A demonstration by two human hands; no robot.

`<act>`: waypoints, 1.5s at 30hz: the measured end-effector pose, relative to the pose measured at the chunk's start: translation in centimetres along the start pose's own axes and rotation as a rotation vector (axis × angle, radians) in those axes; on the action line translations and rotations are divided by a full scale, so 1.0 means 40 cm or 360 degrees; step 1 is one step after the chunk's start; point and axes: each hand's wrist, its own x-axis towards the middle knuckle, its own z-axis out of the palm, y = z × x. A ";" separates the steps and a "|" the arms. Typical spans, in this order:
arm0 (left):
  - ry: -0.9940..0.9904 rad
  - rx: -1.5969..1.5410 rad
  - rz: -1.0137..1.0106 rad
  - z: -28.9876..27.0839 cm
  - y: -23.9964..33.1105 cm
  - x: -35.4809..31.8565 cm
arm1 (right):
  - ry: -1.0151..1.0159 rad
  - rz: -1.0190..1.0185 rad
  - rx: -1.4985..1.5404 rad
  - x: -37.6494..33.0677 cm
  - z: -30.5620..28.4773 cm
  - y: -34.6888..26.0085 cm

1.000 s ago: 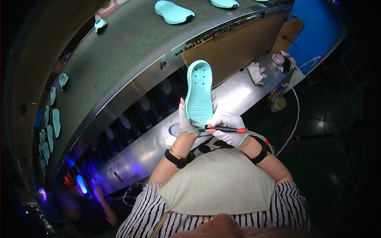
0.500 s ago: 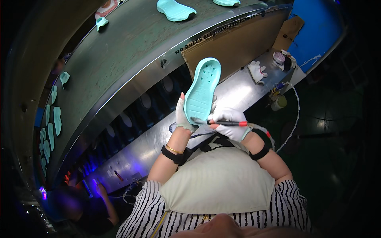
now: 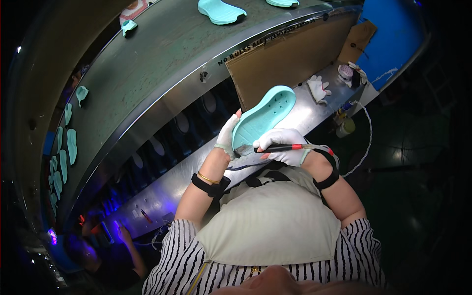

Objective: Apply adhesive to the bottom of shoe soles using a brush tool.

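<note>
A turquoise shoe sole (image 3: 261, 117) is tilted in front of me, its hollow inner side up and its far end pointing to the upper right. My left hand (image 3: 227, 135), in a white fingerless glove, grips the sole's near left edge; some of its fingers are hidden beneath. Also gloved, my right hand (image 3: 286, 140) is closed around a black brush (image 3: 278, 148) with a red band and a thin tube running back from it. The brush's bristles (image 3: 244, 149) are at the sole's near end, touching or just above its inner surface.
A green conveyor belt (image 3: 162, 54) carries several turquoise soles (image 3: 72, 146). Below it runs a metal bench (image 3: 196, 160) with a cardboard sheet (image 3: 275, 64) and a white glove (image 3: 318, 89). A pale jar (image 3: 346, 128) sits right. Another person's hand (image 3: 124, 233) shows lower left.
The sole has turned clockwise, its far end swinging right and toward me. My left hand has turned with it. My right hand keeps the brush at the near end.
</note>
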 end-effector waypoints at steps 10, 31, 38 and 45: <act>-0.0018 0.0298 -0.0378 0.104 0.030 -0.051 | -0.0224 0.0246 0.0030 0.017 -0.085 -0.031; -0.0572 -0.0562 0.0001 0.088 -0.049 -0.058 | 0.0168 0.0085 0.0260 -0.031 0.037 0.001; -0.0075 -0.0353 0.0257 0.112 -0.094 -0.080 | 0.0988 0.0054 0.0158 0.005 0.045 0.018; -0.0170 -0.0565 0.0148 0.135 -0.076 -0.113 | 0.0558 0.0323 0.0533 -0.008 0.016 0.014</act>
